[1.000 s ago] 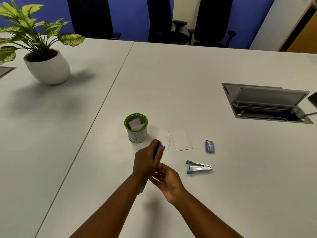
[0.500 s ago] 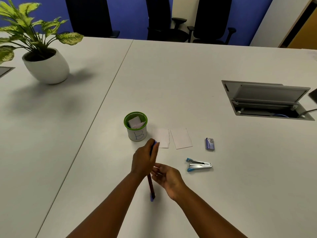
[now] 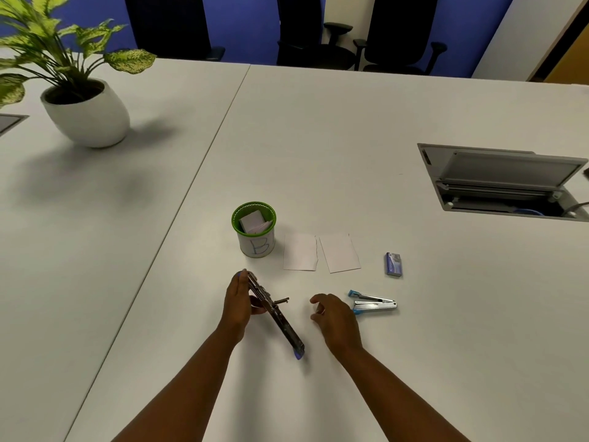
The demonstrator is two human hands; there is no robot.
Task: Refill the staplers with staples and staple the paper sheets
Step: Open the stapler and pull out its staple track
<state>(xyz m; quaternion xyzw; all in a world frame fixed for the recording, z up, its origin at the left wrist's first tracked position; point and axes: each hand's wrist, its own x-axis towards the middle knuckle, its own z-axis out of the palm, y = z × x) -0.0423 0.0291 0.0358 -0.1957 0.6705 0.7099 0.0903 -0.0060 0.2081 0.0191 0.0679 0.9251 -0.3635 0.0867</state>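
My left hand [image 3: 237, 303] grips a stapler [image 3: 277, 317] swung fully open into one long dark strip with blue tips, its far end by my fingers and its near end down at the table. My right hand [image 3: 334, 317] hovers just right of it with loosely curled fingers and holds nothing. A second stapler [image 3: 373, 304], silver with blue ends, lies closed-angle on the table right of that hand. A small blue staple box [image 3: 394, 264] lies beyond it. Two white paper sheets [image 3: 322, 252] lie side by side past my hands.
A green-rimmed white cup [image 3: 255, 231] marked B, holding folded papers, stands left of the sheets. A potted plant [image 3: 86, 113] sits far left. An open cable hatch [image 3: 506, 183] is sunk in the table at the right. Office chairs [image 3: 315, 30] stand behind the far edge.
The stapler in my left hand has been swung open to full length. My right hand has let go of it and moved off to the right.
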